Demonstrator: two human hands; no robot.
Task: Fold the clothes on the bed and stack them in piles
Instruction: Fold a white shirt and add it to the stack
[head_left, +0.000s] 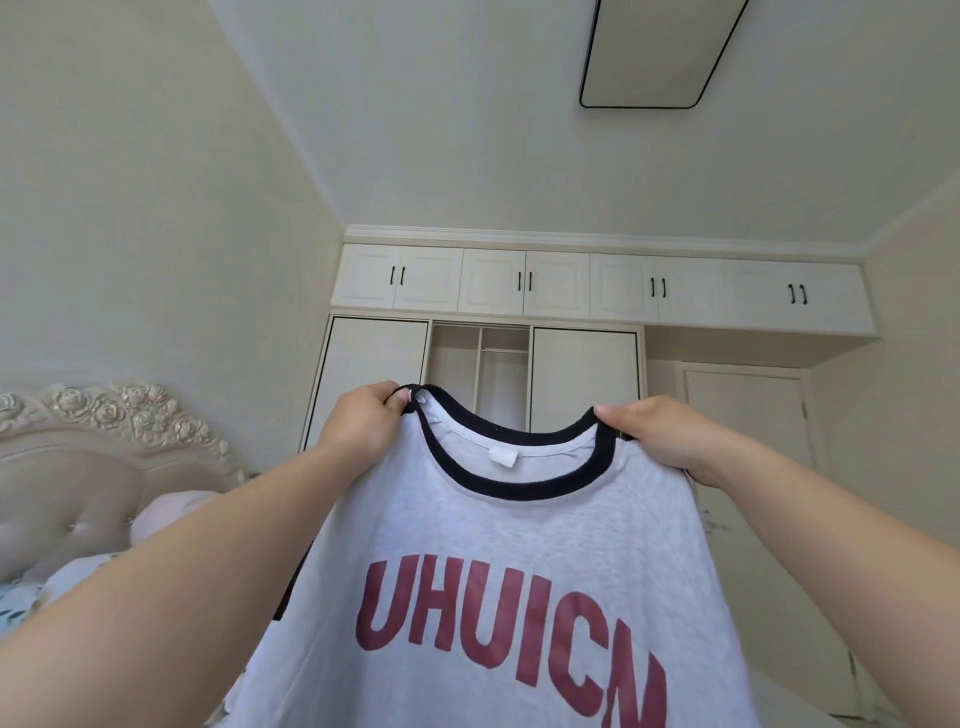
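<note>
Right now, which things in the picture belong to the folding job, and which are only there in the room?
Part of the job:
- grey T-shirt with red letters, held up by its shoulders
- left hand and right hand, both gripping it
- bed, at lower left

Just in the room:
- padded headboard
- pillow
- wardrobe, one section open
- ceiling light

The light grey T-shirt (519, 530) has a black collar band (498, 486) and dark red lettering (498, 639).

Showing: one grey T-shirt (519, 545), two hands, left (363, 421) and right (660, 436), eight upper cabinet doors (491, 282), one ceiling light (660, 52).
</note>
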